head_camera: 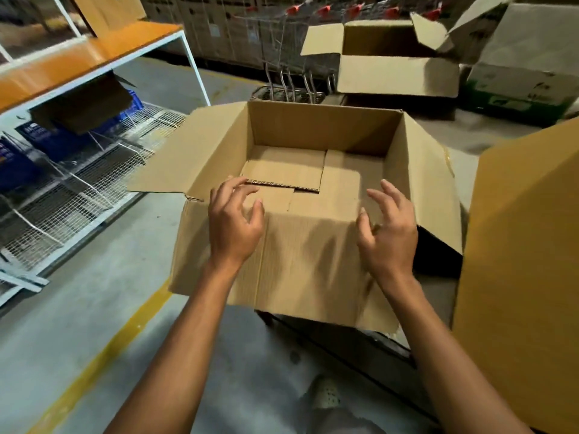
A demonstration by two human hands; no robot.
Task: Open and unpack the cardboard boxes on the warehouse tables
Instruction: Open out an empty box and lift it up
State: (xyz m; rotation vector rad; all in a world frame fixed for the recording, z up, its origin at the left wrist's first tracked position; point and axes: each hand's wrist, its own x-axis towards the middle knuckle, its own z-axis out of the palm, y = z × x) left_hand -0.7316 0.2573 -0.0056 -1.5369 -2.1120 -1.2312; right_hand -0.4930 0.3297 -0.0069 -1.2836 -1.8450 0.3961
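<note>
Cardboard box (423, 183): plain brown corrugated board, rectangular, straight ahead on a dark table (329, 336); all four top flaps folded outward.
Near flap (313, 261): hangs toward the viewer over the table edge, finely ribbed, lightly creased, torn at its lower right corner.
Corrugated sheet (285, 170): flat, loose, lying inside on the box's folded bottom flaps, fluted cut edge exposed.
Left hand (235, 223): over the near rim, fingers spread and loosely curled, grasping nothing; contact with the board not discernible.
Right hand (388, 233): over the same rim further right, fingers likewise loose and released, nothing held.
Second box (398, 75): same brown board, open, further back.
Tall box (517, 277): smooth ochre wall, just beside the right flap.
Shelving (78, 61): glossy orange board on a white metal frame, wire mesh below, blue plastic crates (47, 142).
Floor (78, 308): smooth grey concrete with a yellow painted stripe.
</note>
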